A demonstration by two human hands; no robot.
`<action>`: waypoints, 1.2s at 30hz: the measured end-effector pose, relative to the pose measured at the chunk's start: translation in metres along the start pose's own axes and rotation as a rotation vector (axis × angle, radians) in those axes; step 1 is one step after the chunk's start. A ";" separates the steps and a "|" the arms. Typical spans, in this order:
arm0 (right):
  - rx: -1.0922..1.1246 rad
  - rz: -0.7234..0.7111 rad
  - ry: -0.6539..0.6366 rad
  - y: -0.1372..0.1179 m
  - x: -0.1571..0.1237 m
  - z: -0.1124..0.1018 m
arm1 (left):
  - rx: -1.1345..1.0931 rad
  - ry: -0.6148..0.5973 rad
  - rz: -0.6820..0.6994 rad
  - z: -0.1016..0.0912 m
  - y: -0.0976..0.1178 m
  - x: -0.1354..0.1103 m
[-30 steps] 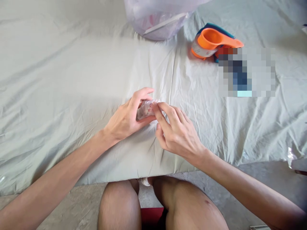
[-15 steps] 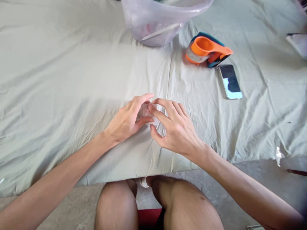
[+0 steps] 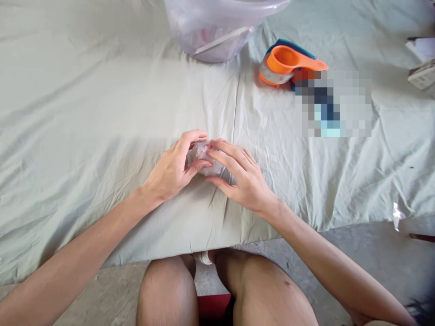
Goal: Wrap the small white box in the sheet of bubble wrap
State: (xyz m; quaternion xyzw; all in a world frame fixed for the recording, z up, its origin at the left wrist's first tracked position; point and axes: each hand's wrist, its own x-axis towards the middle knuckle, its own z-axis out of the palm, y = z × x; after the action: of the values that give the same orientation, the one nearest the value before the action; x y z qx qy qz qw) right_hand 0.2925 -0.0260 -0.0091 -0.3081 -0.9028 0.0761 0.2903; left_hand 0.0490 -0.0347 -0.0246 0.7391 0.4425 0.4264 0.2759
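Note:
A small bundle wrapped in clear plastic (image 3: 201, 153) rests on the pale green sheet (image 3: 84, 113) near its front edge. My left hand (image 3: 173, 167) curls round the bundle's left side, thumb under and fingers over it. My right hand (image 3: 239, 176) lies over the bundle's right side, fingers stretched along the top and pressing on the wrap. Most of the bundle is hidden between the two hands.
A clear plastic tub (image 3: 217, 25) stands at the back centre. An orange and teal tape dispenser (image 3: 285, 65) lies to its right, beside a blurred patch. Boxes (image 3: 423, 63) sit at the far right edge. My bare knees (image 3: 220, 290) are below the sheet's front edge.
The right hand's fingers have flattened over the bundle and slid slightly left and down. The left hand keeps its hold. The view has shifted a little.

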 end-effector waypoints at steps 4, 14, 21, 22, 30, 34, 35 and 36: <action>-0.049 -0.022 -0.019 0.008 0.007 -0.001 | 0.039 -0.030 0.025 -0.004 0.004 0.001; 0.053 0.117 -0.105 0.016 0.035 0.001 | 0.174 -0.127 0.007 -0.001 -0.004 0.006; 0.070 0.282 -0.062 0.013 0.049 0.028 | 0.173 -0.070 -0.005 0.008 -0.015 0.007; 0.078 0.294 -0.050 0.013 0.049 0.031 | 0.168 -0.062 -0.028 0.009 -0.015 0.007; -0.058 0.294 -0.144 0.013 0.053 0.034 | 0.158 -0.100 -0.057 0.009 -0.018 0.015; -0.063 0.288 -0.139 0.012 0.052 0.034 | 0.143 -0.081 -0.059 0.007 -0.017 0.016; -0.039 0.294 -0.125 0.012 0.051 0.033 | 0.135 -0.081 -0.058 0.006 -0.016 0.016; -0.003 0.303 -0.104 0.012 0.049 0.033 | 0.123 -0.083 -0.057 0.005 -0.016 0.015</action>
State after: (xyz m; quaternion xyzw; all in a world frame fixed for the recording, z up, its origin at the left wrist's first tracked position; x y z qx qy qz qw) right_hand 0.2482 0.0148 -0.0166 -0.4366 -0.8599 0.1335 0.2281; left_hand 0.0504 -0.0141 -0.0333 0.7587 0.4771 0.3593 0.2601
